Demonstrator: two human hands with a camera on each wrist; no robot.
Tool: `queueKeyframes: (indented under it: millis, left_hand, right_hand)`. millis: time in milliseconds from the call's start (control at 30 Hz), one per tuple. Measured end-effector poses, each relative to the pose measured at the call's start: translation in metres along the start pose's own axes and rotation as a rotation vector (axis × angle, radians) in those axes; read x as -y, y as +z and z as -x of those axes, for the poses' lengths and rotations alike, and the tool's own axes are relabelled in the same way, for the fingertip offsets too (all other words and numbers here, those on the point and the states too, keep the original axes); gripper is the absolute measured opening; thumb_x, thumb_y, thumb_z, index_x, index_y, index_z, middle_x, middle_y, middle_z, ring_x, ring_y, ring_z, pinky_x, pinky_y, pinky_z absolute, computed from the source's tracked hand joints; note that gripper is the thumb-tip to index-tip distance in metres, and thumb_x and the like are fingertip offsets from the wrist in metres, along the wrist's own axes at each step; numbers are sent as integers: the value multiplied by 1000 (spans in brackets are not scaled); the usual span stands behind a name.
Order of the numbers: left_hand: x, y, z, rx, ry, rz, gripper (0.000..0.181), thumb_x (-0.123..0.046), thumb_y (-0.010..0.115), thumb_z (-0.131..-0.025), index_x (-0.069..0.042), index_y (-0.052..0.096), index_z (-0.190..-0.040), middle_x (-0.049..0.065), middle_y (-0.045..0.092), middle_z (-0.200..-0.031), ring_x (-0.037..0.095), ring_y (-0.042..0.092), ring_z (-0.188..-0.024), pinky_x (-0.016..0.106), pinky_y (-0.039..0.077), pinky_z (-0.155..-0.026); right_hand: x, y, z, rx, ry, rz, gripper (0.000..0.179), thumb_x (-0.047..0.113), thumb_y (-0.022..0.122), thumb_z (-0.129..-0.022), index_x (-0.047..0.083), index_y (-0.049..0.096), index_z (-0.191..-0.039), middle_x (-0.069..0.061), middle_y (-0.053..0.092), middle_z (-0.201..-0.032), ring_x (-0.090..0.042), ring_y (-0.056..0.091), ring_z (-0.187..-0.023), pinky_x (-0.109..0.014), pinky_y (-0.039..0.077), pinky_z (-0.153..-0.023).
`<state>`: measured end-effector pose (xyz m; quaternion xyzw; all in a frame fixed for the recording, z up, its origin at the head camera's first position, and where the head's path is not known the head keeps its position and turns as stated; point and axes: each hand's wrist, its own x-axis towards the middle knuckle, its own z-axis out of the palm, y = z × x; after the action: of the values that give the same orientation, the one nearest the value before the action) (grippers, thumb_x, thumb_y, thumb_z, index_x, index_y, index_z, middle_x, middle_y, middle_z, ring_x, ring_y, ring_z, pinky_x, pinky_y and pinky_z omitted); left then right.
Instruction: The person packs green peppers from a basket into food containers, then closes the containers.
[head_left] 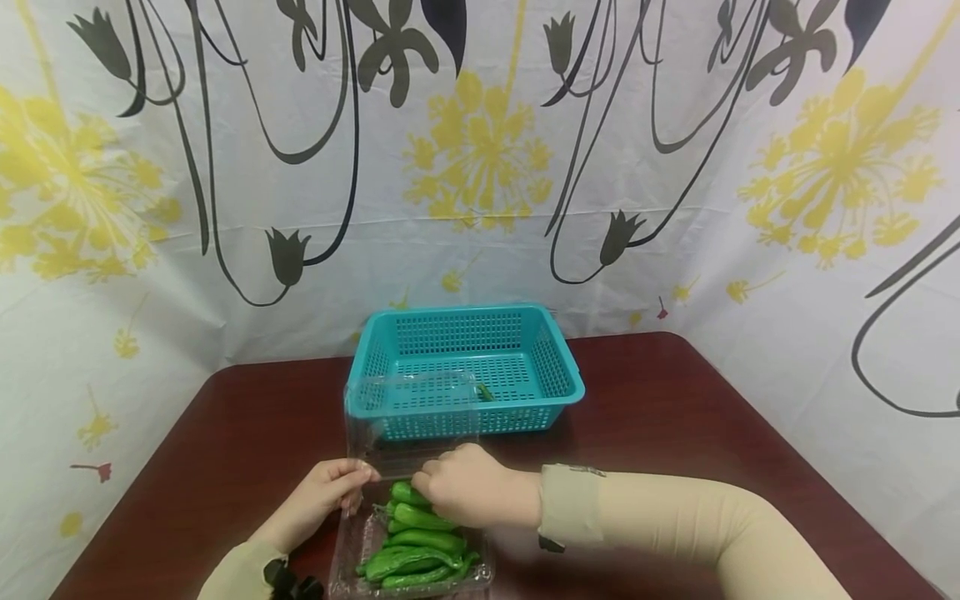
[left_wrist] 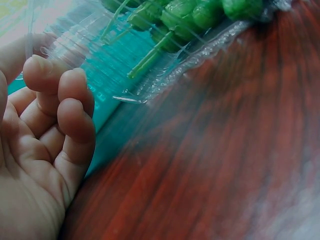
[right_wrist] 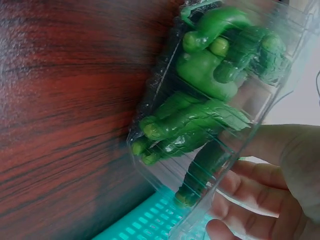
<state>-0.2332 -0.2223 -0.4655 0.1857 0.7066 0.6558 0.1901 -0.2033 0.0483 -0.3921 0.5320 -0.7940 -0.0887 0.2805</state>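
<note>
A hinged clear plastic box [head_left: 352, 550] stands near the front of the table, its lid [head_left: 412, 425] raised and leaning back in front of the basket. Several long green chili peppers [head_left: 427, 542] lie inside it; the right wrist view shows the peppers [right_wrist: 195, 120] through the clear wall. My left hand [head_left: 330, 492] pinches the box's left edge by the hinge between thumb and fingers. My right hand [head_left: 472, 487] reaches over the box's far end, fingers curled round a pepper [head_left: 407, 493] there. Its fingertips are partly hidden in the head view.
Behind the box is a turquoise slotted basket [head_left: 551, 417] with a small green pepper [head_left: 485, 392] in it. The dark red wooden table [head_left: 660, 417] runs back to a patterned white cloth [head_left: 495, 267].
</note>
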Motion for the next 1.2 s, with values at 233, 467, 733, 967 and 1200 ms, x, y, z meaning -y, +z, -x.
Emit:
queueKeyframes:
  millis: [233,467,733,967,1200]
  left_hand:
    - [-1,0,0,0,4,5,24,-23,54,-101,-6,70,-103,-8,50,-63,7,48,-56,25,47,-58]
    - [-1,-1,0,9,3,14,22,-23,53,-101,-10,71,-103,-8,50,-62,7,48,-56,25,46,-58]
    - [-1,0,1,15,13,16,21,-21,52,-102,-12,71,-102,-9,50,-62,7,48,-56,25,46,-58]
    - [-2,2,1,15,33,23,20,-18,53,-101,-10,71,-101,-9,50,-62,6,48,-56,24,46,-58]
    - [-2,1,0,7,1,12,24,-22,52,-102,-7,71,-104,-8,49,-61,8,47,-56,26,47,-59]
  right_hand:
    - [0,-5,2,41,-2,-5,10,12,65,-78,20,59,-74,9,55,-67,-6,48,-54,-22,31,-43]
    - [0,-5,2,42,11,11,9,14,66,-74,21,60,-74,10,55,-67,-6,48,-54,-21,30,-42]
    - [0,-4,4,49,16,-9,9,15,67,-74,21,61,-76,11,55,-68,-5,48,-55,-21,33,-43]
    - [-14,-12,3,41,59,-84,10,13,68,-71,20,61,-75,11,53,-66,-3,41,-53,-16,29,-42]
    - [-53,-40,6,100,222,-251,14,9,65,-78,17,71,-87,6,65,-80,-5,56,-62,-17,37,-46]
